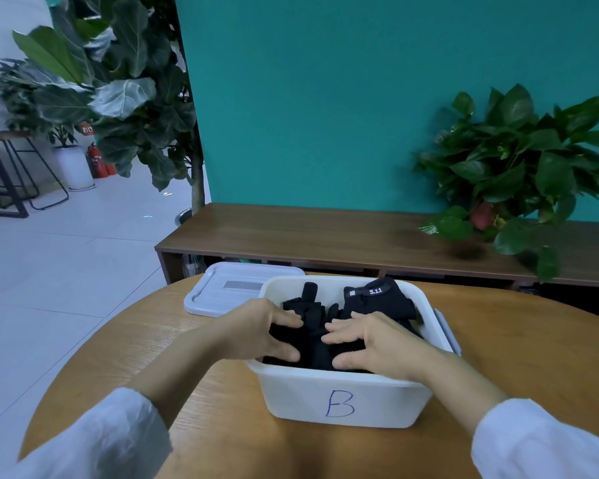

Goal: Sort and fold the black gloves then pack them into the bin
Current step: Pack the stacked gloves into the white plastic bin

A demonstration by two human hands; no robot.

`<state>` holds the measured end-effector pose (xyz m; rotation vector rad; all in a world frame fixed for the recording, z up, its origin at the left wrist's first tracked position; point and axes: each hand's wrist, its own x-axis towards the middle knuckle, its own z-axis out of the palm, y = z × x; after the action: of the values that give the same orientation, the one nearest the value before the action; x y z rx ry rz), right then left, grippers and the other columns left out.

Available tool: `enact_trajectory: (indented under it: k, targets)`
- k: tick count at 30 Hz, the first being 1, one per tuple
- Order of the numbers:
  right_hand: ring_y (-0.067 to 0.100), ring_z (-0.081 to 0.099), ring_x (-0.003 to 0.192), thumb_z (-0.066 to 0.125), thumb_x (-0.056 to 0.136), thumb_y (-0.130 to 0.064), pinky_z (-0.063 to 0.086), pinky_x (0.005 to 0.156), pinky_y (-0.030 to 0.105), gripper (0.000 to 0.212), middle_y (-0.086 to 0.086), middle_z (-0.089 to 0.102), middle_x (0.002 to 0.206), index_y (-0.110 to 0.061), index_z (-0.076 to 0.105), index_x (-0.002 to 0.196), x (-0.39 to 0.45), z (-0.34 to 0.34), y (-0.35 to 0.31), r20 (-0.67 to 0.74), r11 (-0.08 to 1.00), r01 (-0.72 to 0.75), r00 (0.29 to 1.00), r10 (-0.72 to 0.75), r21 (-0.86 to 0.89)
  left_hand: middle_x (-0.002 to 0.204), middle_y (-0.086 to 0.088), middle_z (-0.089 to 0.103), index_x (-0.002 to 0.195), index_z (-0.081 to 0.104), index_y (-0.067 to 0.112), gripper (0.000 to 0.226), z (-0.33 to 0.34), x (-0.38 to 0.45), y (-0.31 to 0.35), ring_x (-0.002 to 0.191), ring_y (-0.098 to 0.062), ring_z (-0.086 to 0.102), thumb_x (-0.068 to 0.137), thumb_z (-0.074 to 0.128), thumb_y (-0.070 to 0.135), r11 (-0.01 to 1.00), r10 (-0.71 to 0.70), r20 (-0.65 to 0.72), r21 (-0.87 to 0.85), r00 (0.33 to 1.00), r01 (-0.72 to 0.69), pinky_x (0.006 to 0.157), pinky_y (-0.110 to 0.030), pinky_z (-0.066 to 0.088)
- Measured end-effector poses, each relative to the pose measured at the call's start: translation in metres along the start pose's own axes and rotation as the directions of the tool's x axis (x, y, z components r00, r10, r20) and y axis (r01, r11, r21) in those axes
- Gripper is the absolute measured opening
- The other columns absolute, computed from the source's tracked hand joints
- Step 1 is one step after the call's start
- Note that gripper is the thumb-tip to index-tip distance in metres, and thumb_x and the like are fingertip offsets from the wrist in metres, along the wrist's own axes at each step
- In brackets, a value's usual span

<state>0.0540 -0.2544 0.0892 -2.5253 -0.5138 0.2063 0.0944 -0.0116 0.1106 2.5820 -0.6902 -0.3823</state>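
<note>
Your left hand (256, 331) and right hand (370, 344) are both down inside the bin (343, 395), a white tub marked with a blue "B" on its near wall, standing on the round wooden bench (519, 344). Each grip is grasping the gloves (317, 344): fingers and thumbs curl round the black bundle at the near side of the bin. More black gloves lie toward the far side, one showing a "5.11" tag. The lid (222, 292) lies flat on the bench just beside the bin's far left corner.
</note>
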Motion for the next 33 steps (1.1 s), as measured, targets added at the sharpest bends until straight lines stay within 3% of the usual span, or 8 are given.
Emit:
enact_trajectory:
  k: [4,11,14,17,22,25,28,33]
  targets:
    - [0.006,0.024,0.144,0.064,0.092,-0.037,0.019,0.12,0.032,0.052,-0.016,0.038,0.151,-0.039,0.047,0.141,-0.017,-0.003,-0.002,-0.102,0.999,-0.032,0.994,0.031,-0.014,0.142,0.023,0.047,0.138,0.054,0.033,0.056,-0.002,-0.006,0.018,0.132,0.0,0.042,0.086,0.073,0.038,1.0,-0.005,-0.077,-0.022,0.997,0.004,0.102,-0.013,0.027]
    - [0.004,0.056,0.114,0.06,0.095,-0.035,0.043,0.103,0.034,0.044,-0.016,0.059,0.133,-0.037,0.052,0.138,-0.084,-0.03,0.003,-0.298,0.991,-0.131,0.947,0.117,-0.027,0.106,0.021,0.065,0.124,0.063,0.036,0.034,0.022,-0.011,0.09,0.099,-0.003,0.061,0.091,0.069,0.026,0.966,0.163,-0.266,-0.153,0.95,-0.209,0.088,-0.009,0.043]
    - [0.013,0.053,0.125,0.061,0.094,-0.035,0.045,0.103,0.037,0.044,-0.007,0.059,0.136,-0.038,0.052,0.137,-0.126,-0.044,0.017,-0.354,0.976,-0.219,0.912,0.208,0.01,0.112,0.018,0.069,0.124,0.067,0.029,0.033,0.045,-0.009,0.129,0.1,0.0,0.063,0.091,0.069,0.022,0.928,0.237,-0.257,-0.225,0.937,-0.296,0.094,-0.021,0.048]
    - [0.009,0.045,0.133,0.062,0.094,-0.033,0.039,0.109,0.032,0.047,-0.009,0.052,0.142,-0.032,0.051,0.14,-0.17,-0.054,0.032,-0.386,0.958,-0.287,0.883,0.267,0.005,0.086,0.021,0.072,0.124,0.067,0.027,0.031,0.071,-0.008,0.166,0.077,0.006,0.063,0.093,0.067,0.022,0.89,0.294,-0.213,-0.295,0.932,-0.349,0.074,-0.022,0.049]
    - [0.01,0.043,0.135,0.063,0.094,-0.031,0.035,0.111,0.028,0.049,-0.007,0.05,0.143,-0.028,0.05,0.141,-0.236,-0.052,0.064,-0.388,0.898,-0.438,0.824,0.414,0.028,0.135,0.008,0.06,0.13,0.062,0.022,0.038,0.131,0.001,0.216,0.127,-0.005,0.051,0.093,0.067,0.027,0.886,0.349,-0.109,-0.285,0.931,-0.366,0.106,-0.018,0.035]
    - [0.009,0.048,0.13,0.061,0.096,-0.03,0.035,0.105,0.02,0.049,-0.005,0.054,0.14,-0.028,0.047,0.142,-0.268,-0.034,0.084,-0.35,0.859,-0.509,0.797,0.492,0.049,0.139,0.005,0.056,0.133,0.061,0.019,0.04,0.173,0.009,0.231,0.131,-0.008,0.048,0.094,0.065,0.028,0.913,0.339,-0.03,-0.23,0.94,-0.336,0.106,-0.017,0.031]
    - [-0.006,0.06,0.103,0.058,0.098,-0.029,0.042,0.085,0.011,0.047,-0.007,0.068,0.116,-0.032,0.046,0.143,-0.287,-0.012,0.102,-0.313,0.83,-0.552,0.777,0.546,0.08,0.143,0.002,0.053,0.136,0.057,0.015,0.043,0.212,0.013,0.232,0.134,-0.009,0.045,0.096,0.063,0.026,0.928,0.294,0.002,-0.239,0.956,-0.285,0.105,-0.014,0.028]
    - [0.009,0.036,0.139,0.056,0.099,-0.028,0.028,0.111,0.022,0.054,-0.008,0.038,0.152,-0.025,0.038,0.149,-0.289,0.021,0.126,-0.252,0.822,-0.549,0.783,0.569,0.15,0.15,0.001,0.045,0.146,0.044,0.013,0.053,0.255,0.012,0.228,0.14,-0.01,0.037,0.098,0.06,0.028,0.935,0.206,0.0,-0.296,0.979,-0.196,0.114,-0.02,0.025]
